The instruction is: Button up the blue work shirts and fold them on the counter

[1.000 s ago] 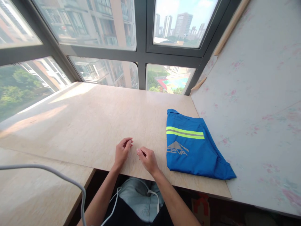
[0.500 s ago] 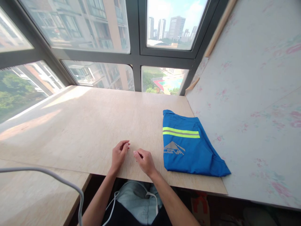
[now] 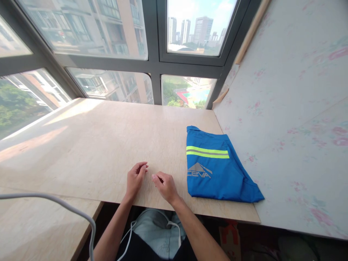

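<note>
My left hand [image 3: 136,177] and my right hand [image 3: 164,186] rest side by side on the plywood tabletop [image 3: 108,145] near its front edge. The fingers of both are loosely curled and nothing shows in them. A folded blue garment [image 3: 214,166] with yellow and grey reflective stripes and a grey logo lies flat to the right of my right hand, about a hand's width from it.
A wall with a faded flower pattern [image 3: 285,108] rises along the table's right side. Large windows [image 3: 108,43] close off the far edge. A white cable [image 3: 67,208] arcs over a lower board at the front left. White cords hang over my lap.
Both hands stay in place on the table with the same curl. The view has shifted slightly, so everything sits a little further left in the picture.
</note>
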The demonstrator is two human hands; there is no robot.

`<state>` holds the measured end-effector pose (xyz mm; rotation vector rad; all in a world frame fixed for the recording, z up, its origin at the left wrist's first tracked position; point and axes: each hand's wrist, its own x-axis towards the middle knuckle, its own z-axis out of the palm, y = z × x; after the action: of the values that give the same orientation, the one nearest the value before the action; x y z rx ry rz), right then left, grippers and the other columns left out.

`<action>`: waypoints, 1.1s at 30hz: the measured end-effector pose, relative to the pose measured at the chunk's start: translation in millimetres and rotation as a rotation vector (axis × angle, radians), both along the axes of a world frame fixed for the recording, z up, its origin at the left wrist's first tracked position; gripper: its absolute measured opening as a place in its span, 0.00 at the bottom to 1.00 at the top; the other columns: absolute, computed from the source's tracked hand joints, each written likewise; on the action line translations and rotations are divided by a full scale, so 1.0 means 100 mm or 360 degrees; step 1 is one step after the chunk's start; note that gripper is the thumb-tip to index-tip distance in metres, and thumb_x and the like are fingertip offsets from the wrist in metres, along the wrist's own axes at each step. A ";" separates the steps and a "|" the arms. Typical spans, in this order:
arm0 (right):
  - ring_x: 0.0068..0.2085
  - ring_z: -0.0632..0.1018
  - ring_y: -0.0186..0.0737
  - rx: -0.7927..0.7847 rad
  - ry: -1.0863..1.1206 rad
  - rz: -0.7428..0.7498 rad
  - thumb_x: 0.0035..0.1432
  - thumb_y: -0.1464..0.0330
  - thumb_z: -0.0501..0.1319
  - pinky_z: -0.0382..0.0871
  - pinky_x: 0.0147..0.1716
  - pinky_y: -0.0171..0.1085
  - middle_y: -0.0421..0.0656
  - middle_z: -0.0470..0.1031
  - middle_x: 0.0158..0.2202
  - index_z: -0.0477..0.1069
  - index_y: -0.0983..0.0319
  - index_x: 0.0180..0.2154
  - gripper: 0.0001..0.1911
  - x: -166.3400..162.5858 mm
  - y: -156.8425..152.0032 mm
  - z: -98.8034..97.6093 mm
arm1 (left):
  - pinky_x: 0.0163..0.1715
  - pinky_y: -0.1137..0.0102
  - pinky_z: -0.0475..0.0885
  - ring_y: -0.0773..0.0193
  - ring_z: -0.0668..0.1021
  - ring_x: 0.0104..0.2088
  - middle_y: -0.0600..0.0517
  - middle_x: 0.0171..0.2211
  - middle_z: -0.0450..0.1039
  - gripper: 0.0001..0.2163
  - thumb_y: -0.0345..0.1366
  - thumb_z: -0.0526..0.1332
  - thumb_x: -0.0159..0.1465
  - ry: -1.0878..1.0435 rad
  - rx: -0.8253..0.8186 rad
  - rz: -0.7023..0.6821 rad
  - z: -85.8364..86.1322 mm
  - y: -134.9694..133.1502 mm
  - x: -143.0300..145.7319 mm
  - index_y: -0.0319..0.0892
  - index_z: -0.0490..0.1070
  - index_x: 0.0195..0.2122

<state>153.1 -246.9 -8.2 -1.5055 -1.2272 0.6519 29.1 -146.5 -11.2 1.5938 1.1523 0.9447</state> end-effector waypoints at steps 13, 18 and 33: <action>0.24 0.66 0.32 -0.0029 0.0015 0.0007 0.65 0.60 0.53 0.57 0.27 0.32 0.37 0.66 0.21 0.62 0.60 0.23 0.19 0.00 -0.05 0.05 | 0.37 0.65 0.76 0.60 0.80 0.33 0.47 0.37 0.79 0.15 0.45 0.60 0.61 -0.0024 -0.0008 0.0032 0.01 -0.03 -0.02 0.40 0.75 0.42; 0.24 0.66 0.33 -0.0007 0.0018 -0.0005 0.64 0.61 0.54 0.57 0.26 0.33 0.37 0.67 0.21 0.63 0.60 0.23 0.18 -0.01 -0.05 0.06 | 0.38 0.65 0.76 0.60 0.80 0.35 0.47 0.37 0.79 0.15 0.45 0.60 0.61 -0.0038 -0.0022 0.0033 0.00 -0.04 -0.02 0.40 0.75 0.42; 0.25 0.67 0.32 -0.0056 0.0013 -0.0009 0.65 0.60 0.53 0.59 0.27 0.32 0.38 0.69 0.22 0.66 0.60 0.24 0.19 0.00 -0.10 0.08 | 0.38 0.66 0.76 0.61 0.80 0.34 0.47 0.37 0.79 0.15 0.44 0.60 0.61 -0.0021 -0.0020 0.0046 0.05 -0.07 -0.01 0.40 0.75 0.42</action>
<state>152.7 -257.2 -0.7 -1.5332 -1.2105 0.6787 28.1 -153.8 -6.0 1.5625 1.1729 0.9632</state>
